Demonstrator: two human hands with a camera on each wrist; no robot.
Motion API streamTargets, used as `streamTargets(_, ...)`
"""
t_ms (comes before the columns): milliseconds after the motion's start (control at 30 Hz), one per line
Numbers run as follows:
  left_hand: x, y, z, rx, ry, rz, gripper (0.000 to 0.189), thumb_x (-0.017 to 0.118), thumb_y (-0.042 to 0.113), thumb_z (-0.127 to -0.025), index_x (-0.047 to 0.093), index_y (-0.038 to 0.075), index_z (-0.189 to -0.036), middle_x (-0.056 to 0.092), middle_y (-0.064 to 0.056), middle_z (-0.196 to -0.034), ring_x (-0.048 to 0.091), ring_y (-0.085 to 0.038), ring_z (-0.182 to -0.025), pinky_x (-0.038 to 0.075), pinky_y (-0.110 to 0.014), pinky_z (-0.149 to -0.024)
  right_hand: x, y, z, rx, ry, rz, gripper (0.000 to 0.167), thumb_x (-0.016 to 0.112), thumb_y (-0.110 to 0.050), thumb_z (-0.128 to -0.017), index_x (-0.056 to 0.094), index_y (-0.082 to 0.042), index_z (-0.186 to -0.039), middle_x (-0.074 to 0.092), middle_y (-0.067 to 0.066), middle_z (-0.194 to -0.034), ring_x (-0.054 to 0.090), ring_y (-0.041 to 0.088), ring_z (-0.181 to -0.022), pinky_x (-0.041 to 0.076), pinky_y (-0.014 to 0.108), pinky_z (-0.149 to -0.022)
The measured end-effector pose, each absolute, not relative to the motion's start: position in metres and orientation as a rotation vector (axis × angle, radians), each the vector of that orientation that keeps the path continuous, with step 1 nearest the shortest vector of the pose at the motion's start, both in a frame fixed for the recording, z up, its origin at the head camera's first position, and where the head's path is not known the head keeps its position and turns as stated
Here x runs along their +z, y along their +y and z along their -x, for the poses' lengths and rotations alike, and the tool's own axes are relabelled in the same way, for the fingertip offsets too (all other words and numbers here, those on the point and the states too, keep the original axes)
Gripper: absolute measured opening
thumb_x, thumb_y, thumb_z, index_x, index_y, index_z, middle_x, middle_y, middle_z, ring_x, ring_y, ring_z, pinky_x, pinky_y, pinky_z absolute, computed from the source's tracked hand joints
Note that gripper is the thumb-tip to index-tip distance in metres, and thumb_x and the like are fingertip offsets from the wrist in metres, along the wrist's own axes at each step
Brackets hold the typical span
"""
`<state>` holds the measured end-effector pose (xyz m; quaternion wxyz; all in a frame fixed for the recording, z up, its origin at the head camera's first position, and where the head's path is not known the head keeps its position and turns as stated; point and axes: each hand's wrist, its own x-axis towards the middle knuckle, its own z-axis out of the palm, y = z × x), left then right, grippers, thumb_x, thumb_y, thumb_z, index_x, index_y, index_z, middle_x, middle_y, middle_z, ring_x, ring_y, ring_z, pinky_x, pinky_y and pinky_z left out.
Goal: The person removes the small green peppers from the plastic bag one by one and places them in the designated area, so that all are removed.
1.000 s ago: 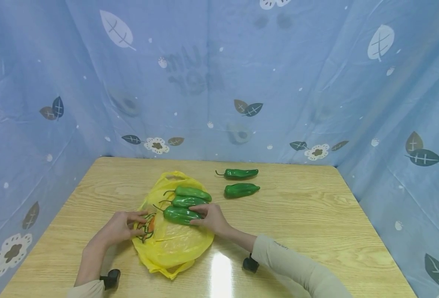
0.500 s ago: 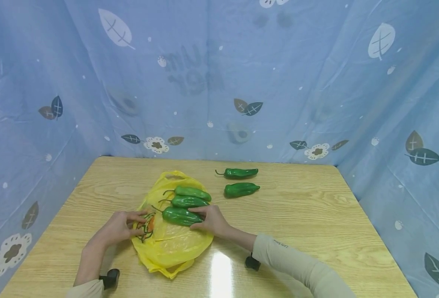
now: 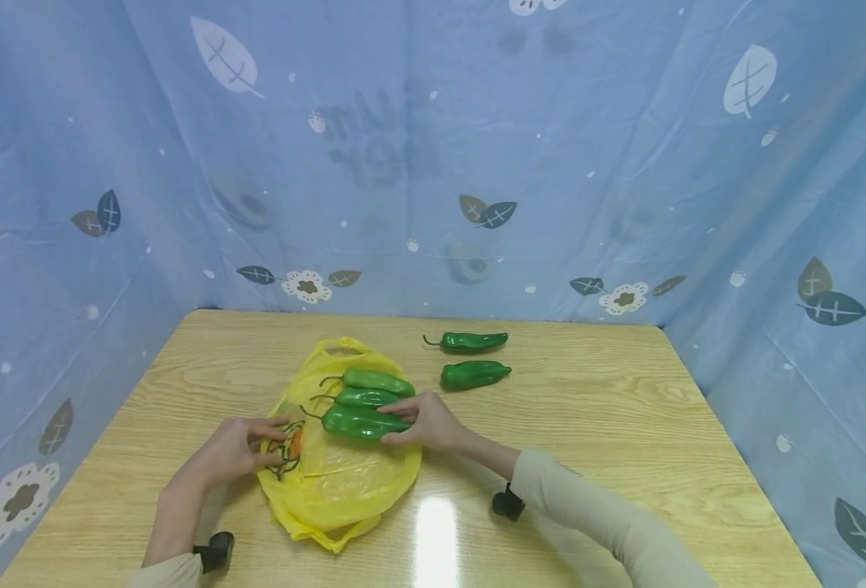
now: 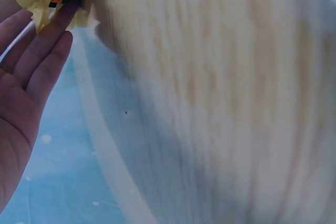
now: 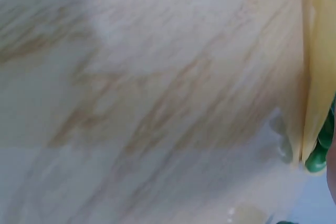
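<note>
A yellow plastic bag (image 3: 337, 490) with an orange print lies flat near the middle of the table. Three long green peppers rest on it in a row, stems leftward: a far pepper (image 3: 376, 380), a middle pepper (image 3: 359, 398) and a near pepper (image 3: 355, 421). My right hand (image 3: 433, 422) pinches the near pepper's right end between thumb and fingers. At the bag's left edge, my left hand (image 3: 230, 449) touches the plastic with its fingertips. Its fingers (image 4: 50, 51) look nearly straight in the left wrist view; the thumb is partly hidden there.
Two more green peppers, a thin pepper (image 3: 470, 342) with a stem and a thicker pepper (image 3: 475, 374), lie right of the bag toward the back. The wooden table (image 3: 587, 457) ends at a patterned blue curtain (image 3: 433, 163) behind and at both sides.
My right hand has shifted slightly right and away, toward the near pepper's tip, and more of that pepper shows. The near pepper has turned slightly. My left hand stays at the bag's edge.
</note>
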<state>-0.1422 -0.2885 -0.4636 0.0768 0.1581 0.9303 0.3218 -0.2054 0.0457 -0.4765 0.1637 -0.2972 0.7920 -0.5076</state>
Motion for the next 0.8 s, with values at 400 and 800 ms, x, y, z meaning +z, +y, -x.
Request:
streamTargets(400,-0.466,-0.290,0.142,0.972,2.778,-0.478,0.031,0.079,0.023,-0.078,0.075,0.008,-0.106,0.059,-0.015,-0.131,0.049,-0.043,-0.122,0.046,-0.053,-0.094,-0.457,0.065,0.202,-1.438,2.203,0.918,0.040,0.077,-0.011,-0.081,0.068,-0.010,-0.120,0.067,0.008,-0.118,0.041,0.002,-0.044,0.029,0.019,-0.043)
streamTargets(800,-0.465,-0.290,0.142,0.961,2.783,-0.466,0.032,0.079,0.023,-0.079,0.074,0.009,-0.106,0.058,-0.015,-0.131,0.050,-0.043,-0.122,0.047,-0.052,-0.093,-0.442,0.086,0.188,-1.488,2.081,1.014,0.041,0.077,-0.007,-0.080,0.068,-0.003,-0.119,0.065,0.012,-0.121,0.016,0.005,-0.042,0.025,0.016,-0.041)
